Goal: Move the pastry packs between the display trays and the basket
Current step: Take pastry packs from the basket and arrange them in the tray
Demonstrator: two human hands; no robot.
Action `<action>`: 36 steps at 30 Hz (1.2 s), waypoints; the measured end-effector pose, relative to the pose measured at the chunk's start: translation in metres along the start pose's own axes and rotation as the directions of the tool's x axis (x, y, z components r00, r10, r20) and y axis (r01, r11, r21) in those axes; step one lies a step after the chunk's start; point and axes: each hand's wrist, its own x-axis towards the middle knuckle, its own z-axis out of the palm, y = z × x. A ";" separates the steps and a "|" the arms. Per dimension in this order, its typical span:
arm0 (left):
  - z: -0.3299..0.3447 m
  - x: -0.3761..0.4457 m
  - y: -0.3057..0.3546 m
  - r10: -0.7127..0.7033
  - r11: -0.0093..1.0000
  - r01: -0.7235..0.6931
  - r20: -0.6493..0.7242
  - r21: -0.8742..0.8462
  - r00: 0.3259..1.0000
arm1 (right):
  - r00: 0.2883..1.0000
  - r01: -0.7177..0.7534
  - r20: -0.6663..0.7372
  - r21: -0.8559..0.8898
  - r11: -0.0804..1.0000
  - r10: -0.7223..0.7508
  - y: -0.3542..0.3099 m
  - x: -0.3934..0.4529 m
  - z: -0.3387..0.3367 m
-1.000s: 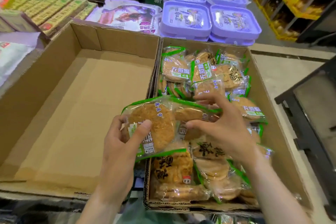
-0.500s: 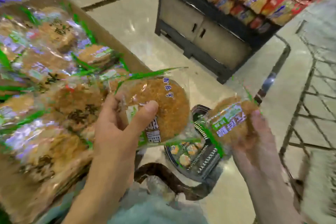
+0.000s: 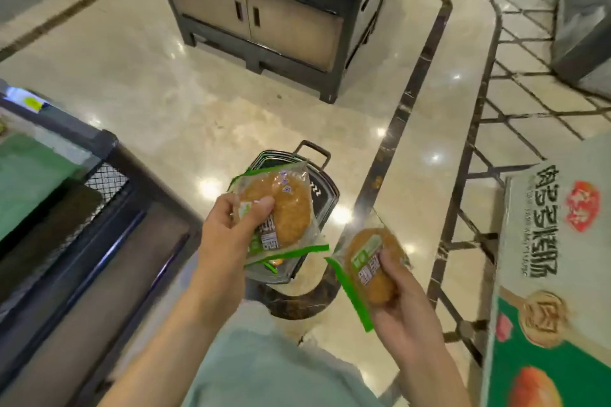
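Each hand gripped one pastry pack above the basket (image 3: 325,188) on the floor, the left hand (image 3: 228,238) holding a pack (image 3: 281,211) and the right hand (image 3: 400,304) another (image 3: 370,261); light, crinkly and probably crumbly, they seemed best pinched gently at the edges.

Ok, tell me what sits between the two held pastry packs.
Head view: nothing sits between left pack and right pack; only the basket rim and floor below.
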 end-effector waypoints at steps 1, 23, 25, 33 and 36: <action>0.011 0.002 -0.008 -0.015 1.000 0.015 -0.016 0.012 1.000 | 0.999 -0.009 0.038 -0.023 1.000 0.010 -0.008 0.007 -0.006; 0.067 0.159 -0.111 -0.137 0.970 -0.019 -0.609 -0.243 0.781 | 0.929 0.004 0.151 -0.917 0.399 0.338 -0.136 0.277 0.101; 0.052 0.178 -0.136 -0.168 0.958 -0.052 -0.698 -0.283 0.696 | 0.902 0.046 0.146 -0.968 0.245 0.406 -0.120 0.315 0.112; 0.007 0.291 -0.287 -0.320 0.936 -0.027 -0.880 -0.351 0.352 | 0.703 0.419 0.105 -0.861 -0.289 0.704 0.028 0.543 0.073; -0.016 0.344 -0.364 -0.339 0.940 0.045 -0.908 -0.339 0.245 | 0.604 0.626 0.081 -0.665 -0.409 0.793 0.108 0.642 0.022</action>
